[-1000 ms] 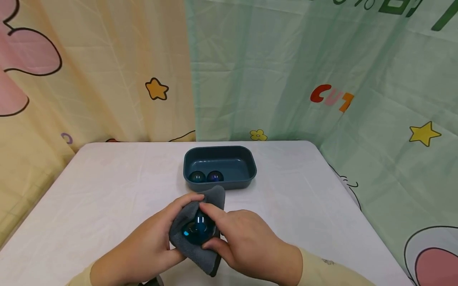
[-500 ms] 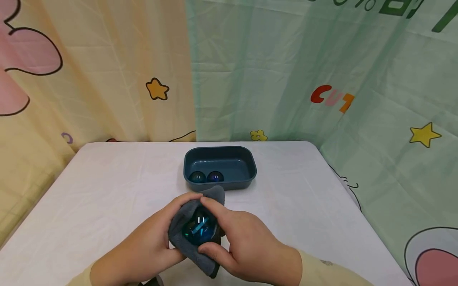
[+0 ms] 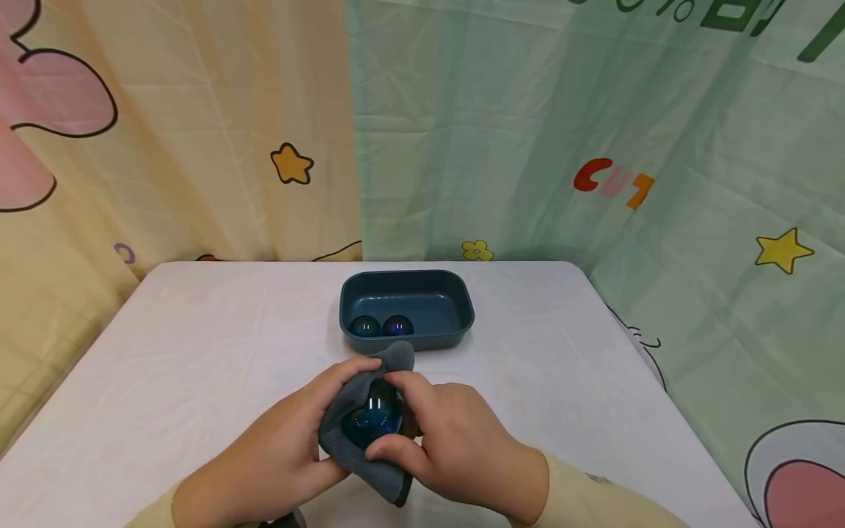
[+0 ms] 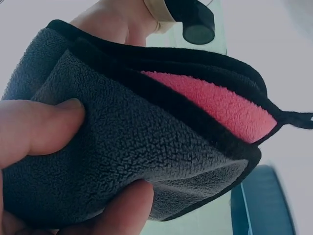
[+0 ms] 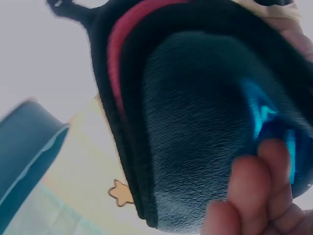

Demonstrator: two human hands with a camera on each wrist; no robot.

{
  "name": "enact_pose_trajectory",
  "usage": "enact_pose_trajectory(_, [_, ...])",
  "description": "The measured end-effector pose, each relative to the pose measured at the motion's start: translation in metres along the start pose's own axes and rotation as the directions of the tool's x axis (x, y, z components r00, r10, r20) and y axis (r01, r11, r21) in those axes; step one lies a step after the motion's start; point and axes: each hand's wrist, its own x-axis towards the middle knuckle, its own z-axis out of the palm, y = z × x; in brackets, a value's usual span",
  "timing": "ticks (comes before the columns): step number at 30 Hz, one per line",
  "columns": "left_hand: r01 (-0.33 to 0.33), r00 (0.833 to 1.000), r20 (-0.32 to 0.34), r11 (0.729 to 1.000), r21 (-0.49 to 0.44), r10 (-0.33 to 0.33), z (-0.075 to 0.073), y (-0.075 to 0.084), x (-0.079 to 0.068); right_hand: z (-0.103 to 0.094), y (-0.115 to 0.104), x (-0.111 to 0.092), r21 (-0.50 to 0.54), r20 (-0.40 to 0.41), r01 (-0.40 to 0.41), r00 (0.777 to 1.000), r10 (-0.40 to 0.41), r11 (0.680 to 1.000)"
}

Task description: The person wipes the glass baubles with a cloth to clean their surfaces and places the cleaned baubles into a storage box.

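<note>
My left hand (image 3: pixel 284 440) holds a folded grey cloth (image 3: pixel 379 477) cupped around a shiny, see-through blue ball (image 3: pixel 373 424). From the other side, my right hand (image 3: pixel 462 444) grips the ball, its thumb across the lower front and its index finger near the top. In the left wrist view, fingers (image 4: pixel 44 127) press into the cloth's fuzzy outside, and a pink layer (image 4: pixel 215 100) shows between its black-trimmed edges. The right wrist view has fingertips (image 5: pixel 249 181) against the ball, partly hidden by cloth. Both hands are over the table, in front of the tray.
A dark teal tray (image 3: pixel 455 339) stands toward the back of the white table (image 3: pixel 198 345). Inside it, a greenish ball (image 3: pixel 364 326) and a bluish-purple ball (image 3: pixel 398 325) lie side by side at the front left. Printed curtains (image 3: pixel 462 147) hang behind the table.
Hands, cloth and ball have shifted slightly right. The right thumb and index finger have changed position on the ball, and its reflections differ. The tray and its two balls stay put.
</note>
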Motion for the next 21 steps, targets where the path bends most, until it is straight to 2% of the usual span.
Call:
enact_pose_trajectory(2, [0.002, 1.000, 0.003, 1.000, 0.017, -0.002, 0.001, -0.001, 0.000, 0.003, 0.001, 0.001, 0.018, 0.000, -0.047, 0.999, 0.047, 0.999])
enact_pose_trajectory(6, [0.000, 1.000, -0.005, 1.000, 0.015, 0.000, 0.004, -0.005, 0.001, 0.002, 0.000, 0.002, 0.104, 0.087, -0.164, 0.984, 0.156, 0.981])
enact_pose_trajectory(9, [0.001, 1.000, -0.017, 0.999, -0.035, -0.002, 0.003, -0.009, 0.002, -0.001, -0.002, 0.002, 0.124, 0.156, -0.182, 0.974, 0.162, 0.976])
enact_pose_trajectory(11, [0.007, 1.000, -0.021, 0.997, -0.073, -0.009, 0.001, -0.011, 0.002, -0.004, -0.003, 0.003, 0.115, 0.190, -0.154, 0.973, 0.130, 0.981])
enact_pose_trajectory(15, [0.029, 0.999, -0.011, 0.993, -0.117, -0.031, -0.001, -0.011, 0.001, -0.006, -0.002, 0.003, 0.056, 0.192, -0.060, 0.980, 0.048, 0.997])
enact_pose_trajectory(17, [0.028, 1.000, -0.007, 0.994, -0.110, -0.029, -0.002, -0.010, 0.001, -0.006, -0.001, 0.003, 0.017, 0.163, -0.016, 0.987, 0.013, 1.000])
enact_pose_trajectory(21, [0.017, 1.000, -0.004, 0.998, -0.064, -0.017, -0.001, -0.006, 0.002, -0.005, 0.001, 0.002, -0.024, 0.089, 0.014, 0.996, -0.012, 1.000])
